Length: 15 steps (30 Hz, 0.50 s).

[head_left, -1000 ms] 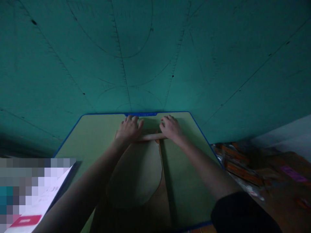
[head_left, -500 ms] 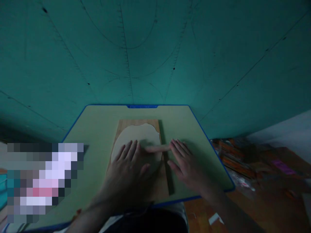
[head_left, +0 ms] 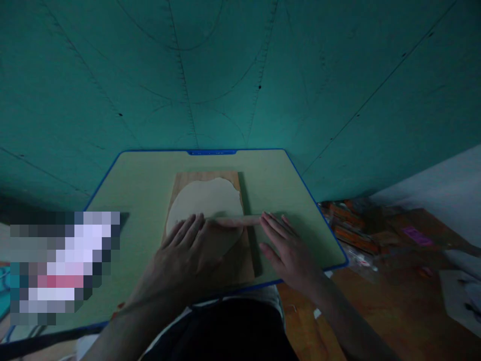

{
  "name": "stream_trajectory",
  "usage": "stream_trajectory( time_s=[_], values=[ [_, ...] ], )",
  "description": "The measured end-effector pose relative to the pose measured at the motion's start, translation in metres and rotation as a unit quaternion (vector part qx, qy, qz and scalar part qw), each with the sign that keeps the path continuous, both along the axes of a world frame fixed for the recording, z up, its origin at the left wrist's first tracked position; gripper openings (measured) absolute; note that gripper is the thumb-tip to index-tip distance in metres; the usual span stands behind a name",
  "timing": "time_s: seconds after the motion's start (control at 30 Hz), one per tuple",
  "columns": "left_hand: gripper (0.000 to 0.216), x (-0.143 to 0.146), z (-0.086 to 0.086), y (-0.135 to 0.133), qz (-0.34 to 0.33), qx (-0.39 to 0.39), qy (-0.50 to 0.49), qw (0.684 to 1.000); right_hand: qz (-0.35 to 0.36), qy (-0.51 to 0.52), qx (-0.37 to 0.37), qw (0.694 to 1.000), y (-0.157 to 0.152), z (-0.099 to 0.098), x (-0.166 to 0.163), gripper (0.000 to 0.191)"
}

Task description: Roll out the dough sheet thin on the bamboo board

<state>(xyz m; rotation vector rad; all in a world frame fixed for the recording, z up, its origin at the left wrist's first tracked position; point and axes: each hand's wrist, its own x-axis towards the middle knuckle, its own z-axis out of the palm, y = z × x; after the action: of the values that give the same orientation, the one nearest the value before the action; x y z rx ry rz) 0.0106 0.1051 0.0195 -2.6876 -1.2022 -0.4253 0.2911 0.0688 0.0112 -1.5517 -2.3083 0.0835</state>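
A wooden rolling pin [head_left: 240, 220] lies crosswise over a wide, flat sheet of pale dough [head_left: 206, 195]. The dough covers much of a wooden board [head_left: 240, 273]. My left hand [head_left: 184, 243] rests on the pin's left part with fingers stretched out, covering that end and some dough. At the pin's right end, beyond the board's edge, my right hand [head_left: 283, 240] lies with its fingers straight and its thumb apart. Both hands are open, pressed over the pin rather than wrapped around it.
The board stands on a pale tabletop with a blue rim [head_left: 308, 185], close to a green wall [head_left: 225, 75] with drawn lines. A blurred-out object [head_left: 71, 265] is on the table's left side. Packaged items [head_left: 353, 225] and a cardboard box [head_left: 424, 230] sit at the right.
The view has shifted, so the table appears higher and farther left. Relative to the dough, the pin and my hands have come slightly toward my body. My left thumb no longer shows clearly.
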Motion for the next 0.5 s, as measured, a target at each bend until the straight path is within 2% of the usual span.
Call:
stream_trajectory(
  time_s=[0.13,0.23,0.33,0.5],
  values=[
    [0.052,0.017,0.006,0.051,0.053,-0.048,0.013,0.997,-0.030,-0.012,-0.030,0.999,0.047,0.003,-0.008,0.052],
    [0.052,0.033,0.006,0.079,0.091,-0.053,0.020,0.994,-0.053,-0.026,-0.013,0.998,0.075,0.000,-0.017,0.054],
    [0.059,0.034,0.000,0.066,0.090,-0.021,0.014,0.996,-0.057,-0.017,0.011,0.998,0.067,-0.007,-0.019,0.055],
    [0.062,0.012,-0.008,0.006,0.043,-0.001,-0.004,0.999,-0.041,-0.008,0.026,0.999,0.007,-0.010,-0.014,0.054]
  ],
)
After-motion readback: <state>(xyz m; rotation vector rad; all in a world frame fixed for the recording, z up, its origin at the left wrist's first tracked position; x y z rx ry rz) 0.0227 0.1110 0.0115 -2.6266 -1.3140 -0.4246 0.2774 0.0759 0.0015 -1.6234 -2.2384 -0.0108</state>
